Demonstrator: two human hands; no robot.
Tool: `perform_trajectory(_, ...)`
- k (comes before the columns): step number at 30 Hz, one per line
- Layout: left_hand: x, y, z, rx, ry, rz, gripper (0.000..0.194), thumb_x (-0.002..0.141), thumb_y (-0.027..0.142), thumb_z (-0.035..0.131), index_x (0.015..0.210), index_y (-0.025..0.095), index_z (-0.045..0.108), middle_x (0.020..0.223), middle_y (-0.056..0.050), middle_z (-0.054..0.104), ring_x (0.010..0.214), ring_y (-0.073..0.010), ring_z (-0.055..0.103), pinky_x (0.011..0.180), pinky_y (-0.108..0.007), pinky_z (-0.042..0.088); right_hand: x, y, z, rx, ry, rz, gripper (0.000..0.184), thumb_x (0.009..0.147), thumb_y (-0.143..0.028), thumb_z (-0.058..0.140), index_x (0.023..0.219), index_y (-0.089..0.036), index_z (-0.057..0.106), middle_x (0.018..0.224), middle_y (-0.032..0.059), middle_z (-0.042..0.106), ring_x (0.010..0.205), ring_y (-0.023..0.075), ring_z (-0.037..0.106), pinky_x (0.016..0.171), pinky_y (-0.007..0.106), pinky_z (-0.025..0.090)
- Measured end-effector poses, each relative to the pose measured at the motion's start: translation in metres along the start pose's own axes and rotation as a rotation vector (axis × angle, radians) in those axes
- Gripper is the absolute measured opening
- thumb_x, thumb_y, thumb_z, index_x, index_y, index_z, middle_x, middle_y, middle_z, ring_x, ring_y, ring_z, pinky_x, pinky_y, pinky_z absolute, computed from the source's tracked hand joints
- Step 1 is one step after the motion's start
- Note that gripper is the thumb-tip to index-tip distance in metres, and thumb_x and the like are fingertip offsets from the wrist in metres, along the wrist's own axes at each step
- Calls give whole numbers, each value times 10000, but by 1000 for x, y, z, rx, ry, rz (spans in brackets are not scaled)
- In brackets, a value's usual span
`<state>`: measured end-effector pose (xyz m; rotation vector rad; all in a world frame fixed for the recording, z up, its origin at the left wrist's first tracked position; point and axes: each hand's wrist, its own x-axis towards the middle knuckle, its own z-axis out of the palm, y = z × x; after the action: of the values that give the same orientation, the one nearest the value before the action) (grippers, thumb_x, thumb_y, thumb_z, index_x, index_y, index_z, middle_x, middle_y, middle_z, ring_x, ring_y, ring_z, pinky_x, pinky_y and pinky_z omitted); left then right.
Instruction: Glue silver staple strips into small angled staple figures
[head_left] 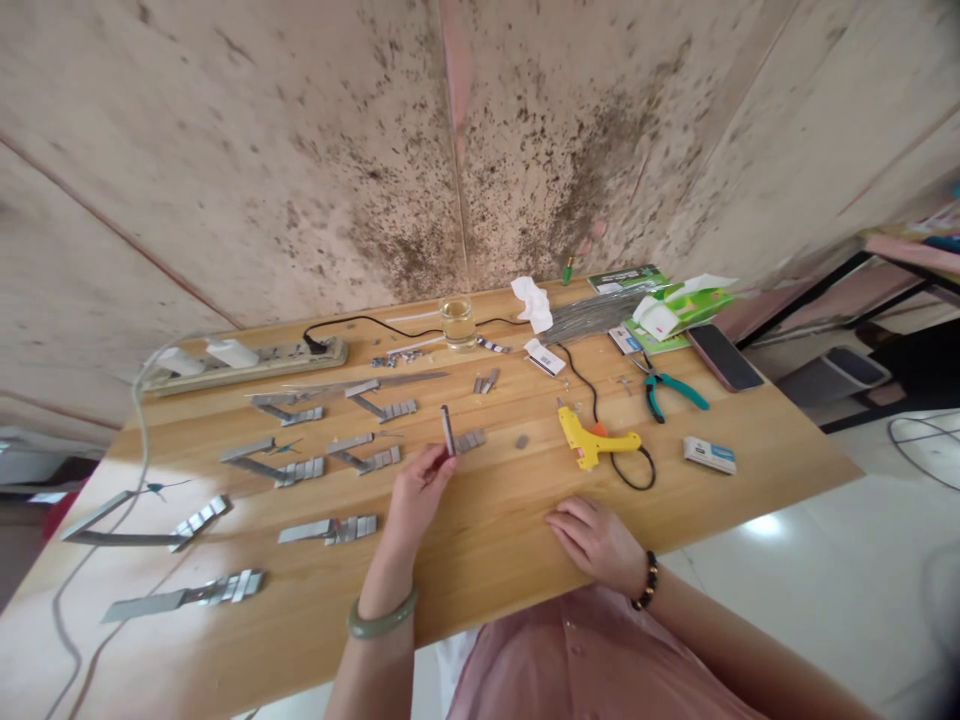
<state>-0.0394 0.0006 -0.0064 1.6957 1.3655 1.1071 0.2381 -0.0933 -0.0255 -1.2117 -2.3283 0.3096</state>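
Note:
My left hand (421, 490) pinches the lower end of a slim grey metal strip (448, 428), which points up and away from me. It looks like a strip of staples, and its base is hidden by my fingers. Right beside it on the table lies a short row of grey segments (471, 440); I cannot tell if the two are joined. My right hand (598, 545) rests near the table's front edge with its fingers lying on the wood and nothing held. A yellow hot glue gun (596, 440) lies beyond that hand, and a small grey piece (521, 441) sits between.
Several grey strip assemblies (300, 470) cover the left side. At the back stand a power strip (247, 365) and a glass of liquid (457, 325). Pliers (675, 388), a phone (725, 357), a tissue pack (686, 308) and a small box (709, 455) lie to the right.

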Motion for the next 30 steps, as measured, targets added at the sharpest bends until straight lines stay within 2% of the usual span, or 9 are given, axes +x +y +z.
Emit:
perform_trajectory(6,5,-14,-3,191,183,-24,251,816,402,576,890,175,652,915,-80,679,835,-206,629,804,-335,482,2,0,-2,27,0,1,217,939,-164,425,1001,-161,633,889,81,620,815,182,585,733,324,511)
perform_trajectory(8,6,-16,-2,217,210,-46,250,813,405,575,877,178,656,936,-83,695,868,-220,638,830,-348,479,2,0,-3,29,5,-2,214,939,-166,428,989,-164,636,887,79,622,811,177,586,731,316,507)
perform_trajectory(16,9,-18,2,98,144,-173,322,789,435,605,960,171,672,960,-86,724,895,-232,665,843,-352,505,3,0,-6,27,-10,5,188,929,-160,451,989,-166,630,889,71,619,812,176,588,728,308,503)
perform_trajectory(30,9,-12,2,237,112,-139,270,806,429,588,913,194,667,967,-74,717,927,-245,659,855,-361,500,5,0,-7,57,-21,49,185,934,-168,451,993,-177,626,889,63,617,833,176,582,745,310,495)
